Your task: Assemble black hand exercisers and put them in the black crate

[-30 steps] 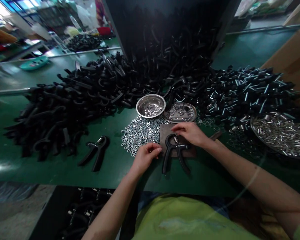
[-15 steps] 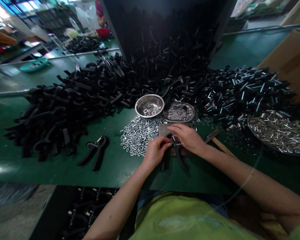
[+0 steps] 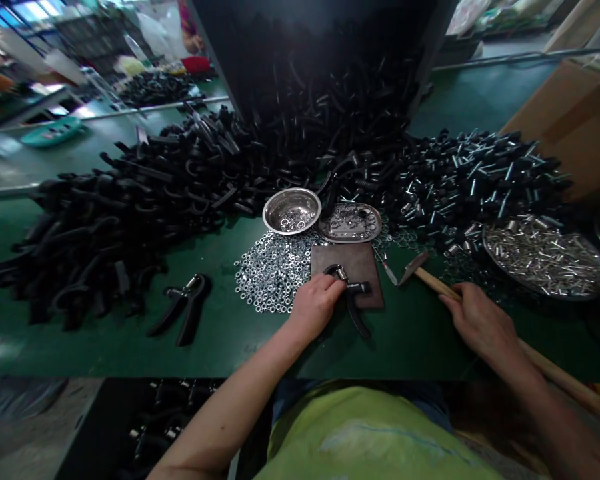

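Observation:
My left hand point(image 3: 318, 301) is closed on a black hand grip exerciser point(image 3: 356, 310) with a coil spring at its top. The exerciser rests on a square metal plate point(image 3: 363, 259), its free handle pointing toward me. To the right, my right hand point(image 3: 484, 319) has its fingers round the wooden handle of a hammer point(image 3: 437, 285). The hammer's head lies low beside the plate's right edge. A thin pointed tool point(image 3: 389, 270) is between plate and hammer. Another hand grip exerciser point(image 3: 184, 303) lies apart on the left of the green table.
Loose nuts point(image 3: 265, 273) are heaped left of the plate. Behind it stand a steel bowl point(image 3: 291, 193) and a small tray point(image 3: 330, 235). Black handles point(image 3: 145, 193) pile up across the back. Right are screw knobs point(image 3: 473, 180), a pan of pins point(image 3: 545, 260) and a cardboard box point(image 3: 575, 127).
My right hand has left the exerciser, moved right and taken hold of the hammer's handle. My left hand stays on the exerciser. The whole view has shifted slightly.

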`<state>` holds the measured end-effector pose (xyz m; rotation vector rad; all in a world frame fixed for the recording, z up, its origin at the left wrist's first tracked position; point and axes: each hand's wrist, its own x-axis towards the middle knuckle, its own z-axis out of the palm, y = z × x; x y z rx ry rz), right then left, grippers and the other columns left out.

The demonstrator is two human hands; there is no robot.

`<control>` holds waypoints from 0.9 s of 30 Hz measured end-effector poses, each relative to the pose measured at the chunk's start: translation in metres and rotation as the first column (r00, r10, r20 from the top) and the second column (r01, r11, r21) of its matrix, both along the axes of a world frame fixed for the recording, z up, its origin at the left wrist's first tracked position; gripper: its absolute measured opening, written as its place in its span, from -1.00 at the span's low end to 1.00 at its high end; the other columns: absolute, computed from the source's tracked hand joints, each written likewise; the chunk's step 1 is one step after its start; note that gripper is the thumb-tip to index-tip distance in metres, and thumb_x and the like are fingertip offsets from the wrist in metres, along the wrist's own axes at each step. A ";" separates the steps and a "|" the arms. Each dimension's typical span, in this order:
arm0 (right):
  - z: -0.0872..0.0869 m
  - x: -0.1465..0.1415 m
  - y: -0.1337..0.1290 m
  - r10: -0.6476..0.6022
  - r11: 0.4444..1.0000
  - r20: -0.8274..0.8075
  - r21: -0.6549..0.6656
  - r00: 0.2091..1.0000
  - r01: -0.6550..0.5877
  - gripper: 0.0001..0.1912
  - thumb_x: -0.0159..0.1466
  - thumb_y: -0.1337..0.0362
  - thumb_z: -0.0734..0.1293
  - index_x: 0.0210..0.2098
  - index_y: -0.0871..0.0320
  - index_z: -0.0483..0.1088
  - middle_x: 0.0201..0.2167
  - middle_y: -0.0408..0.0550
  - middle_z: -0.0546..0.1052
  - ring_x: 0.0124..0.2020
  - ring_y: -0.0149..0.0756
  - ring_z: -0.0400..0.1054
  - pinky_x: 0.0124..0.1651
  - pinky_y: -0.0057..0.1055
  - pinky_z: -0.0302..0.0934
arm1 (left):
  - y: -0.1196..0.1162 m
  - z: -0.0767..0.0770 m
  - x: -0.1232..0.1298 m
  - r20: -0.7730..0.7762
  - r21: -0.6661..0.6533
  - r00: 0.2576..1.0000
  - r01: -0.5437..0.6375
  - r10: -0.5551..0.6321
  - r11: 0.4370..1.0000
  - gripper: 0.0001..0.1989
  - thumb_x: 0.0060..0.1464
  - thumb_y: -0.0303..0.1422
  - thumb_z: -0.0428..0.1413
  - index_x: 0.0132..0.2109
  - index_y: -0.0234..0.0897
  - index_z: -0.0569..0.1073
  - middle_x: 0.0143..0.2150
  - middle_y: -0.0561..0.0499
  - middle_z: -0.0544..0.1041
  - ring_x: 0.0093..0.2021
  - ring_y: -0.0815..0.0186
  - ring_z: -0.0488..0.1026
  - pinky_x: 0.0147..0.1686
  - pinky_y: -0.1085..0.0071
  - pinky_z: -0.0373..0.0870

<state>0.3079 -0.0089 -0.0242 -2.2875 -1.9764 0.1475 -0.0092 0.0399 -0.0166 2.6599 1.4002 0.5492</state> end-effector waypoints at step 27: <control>0.045 -0.106 -0.008 0.561 0.828 -0.294 0.196 0.774 -0.526 -0.55 0.34 0.34 0.05 0.20 0.04 0.22 -0.30 -0.03 0.54 -0.41 -0.28 0.47 -0.34 -0.36 0.39 | -0.032 -0.009 -0.002 0.309 -0.332 0.858 -0.306 0.409 0.892 -0.70 0.03 -0.39 0.15 -0.05 -0.25 0.35 -0.20 -0.03 0.46 -0.20 0.25 0.43 -0.20 0.31 0.40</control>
